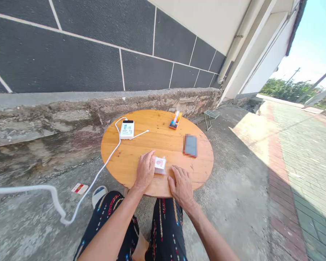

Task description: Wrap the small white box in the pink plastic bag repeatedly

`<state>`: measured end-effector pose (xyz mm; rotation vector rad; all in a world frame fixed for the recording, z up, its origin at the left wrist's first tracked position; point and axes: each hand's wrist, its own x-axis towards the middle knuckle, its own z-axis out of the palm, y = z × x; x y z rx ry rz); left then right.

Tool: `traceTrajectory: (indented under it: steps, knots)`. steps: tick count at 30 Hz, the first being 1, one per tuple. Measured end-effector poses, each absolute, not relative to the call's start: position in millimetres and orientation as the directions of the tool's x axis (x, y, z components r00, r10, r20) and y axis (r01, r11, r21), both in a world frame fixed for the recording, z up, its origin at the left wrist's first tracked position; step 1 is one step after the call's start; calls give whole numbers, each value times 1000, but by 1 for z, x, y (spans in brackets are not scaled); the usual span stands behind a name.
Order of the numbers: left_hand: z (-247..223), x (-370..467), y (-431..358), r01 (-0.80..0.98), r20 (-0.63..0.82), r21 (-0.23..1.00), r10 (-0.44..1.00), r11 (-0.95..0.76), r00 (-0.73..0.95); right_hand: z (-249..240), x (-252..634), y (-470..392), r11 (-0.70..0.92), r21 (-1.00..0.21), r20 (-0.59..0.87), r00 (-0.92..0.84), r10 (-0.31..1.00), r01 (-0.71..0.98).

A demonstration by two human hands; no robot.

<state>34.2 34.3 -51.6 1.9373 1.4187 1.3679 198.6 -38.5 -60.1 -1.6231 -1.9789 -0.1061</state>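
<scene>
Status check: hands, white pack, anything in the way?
Left hand beside white pack, contact unclear. Right hand on table, apart from pack. Phone-like device, tape dispenser farther out, not between hands and pack.

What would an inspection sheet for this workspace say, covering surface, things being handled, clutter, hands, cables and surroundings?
Surface: round wooden table, outdoors.
Things being handled: small white packet with a red mark, lying between the hands.
Clutter: tape dispenser, phone and white box on the table; red-and-white card on the ground.
Hands: left hand close beside the packet, contact unclear; right hand open at the near edge, apart from it.
Cables: white cable from the box over the left edge; short lead ending on the table.
Surroundings: dark wall behind, folding stool beyond.
</scene>
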Motion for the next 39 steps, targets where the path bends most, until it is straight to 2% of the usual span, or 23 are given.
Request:
traceTrajectory:
  steps: [12,31,39]
  knots:
    - [-52,35,38,506,381,785,923,-358,63,-52,196,-43,221,-285,442,-77,894,933]
    - [-47,39,34,555,432,742,901,-377,34,-62,201,-36,288,-246,528,-121,841,925]
    - [-47,37,34,551,447,737,894,-392,38,-64,201,-35,305,-305,515,-113,850,902]
